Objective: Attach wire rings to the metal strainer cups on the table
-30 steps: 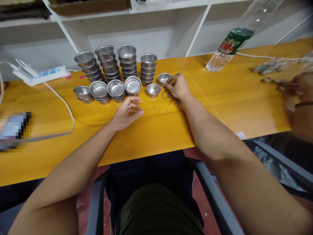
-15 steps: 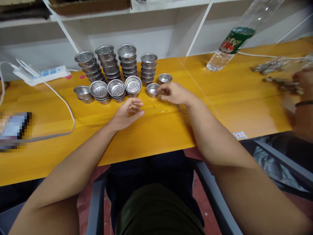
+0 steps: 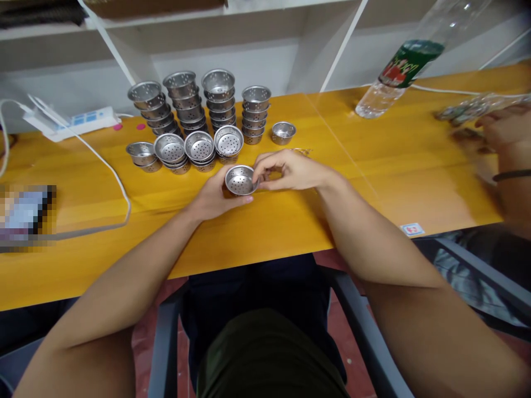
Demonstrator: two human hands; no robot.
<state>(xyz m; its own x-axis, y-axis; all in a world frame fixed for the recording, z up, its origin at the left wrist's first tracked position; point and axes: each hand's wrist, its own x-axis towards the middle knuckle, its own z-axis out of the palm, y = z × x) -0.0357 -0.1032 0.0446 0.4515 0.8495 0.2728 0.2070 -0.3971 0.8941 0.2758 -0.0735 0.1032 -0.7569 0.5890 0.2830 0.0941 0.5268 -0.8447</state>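
Between my two hands is a small perforated metal cup (image 3: 240, 181), its open mouth facing up. My left hand (image 3: 211, 196) curls round its left side, thumb along the near edge. The fingers of my right hand (image 3: 284, 170) pinch its right rim. A similar single cup (image 3: 284, 133) stands on the table beyond my right hand. Short stacks of these cups (image 3: 199, 148) sit just behind my left hand, with taller stacks (image 3: 219, 91) in a row behind them. Thin wire pieces (image 3: 305, 151) lie partly hidden behind my right wrist.
A plastic bottle (image 3: 390, 77) stands at the back right of the yellow table (image 3: 257, 237). To the left are a white power strip (image 3: 83, 124), a trailing cable (image 3: 114, 170) and a blurred-out phone (image 3: 27, 213). Another person's hand (image 3: 508, 130) handles small items at far right.
My right hand has brought the nearer single cup left and toward me, off its place by the stacks. My left hand has closed round it.
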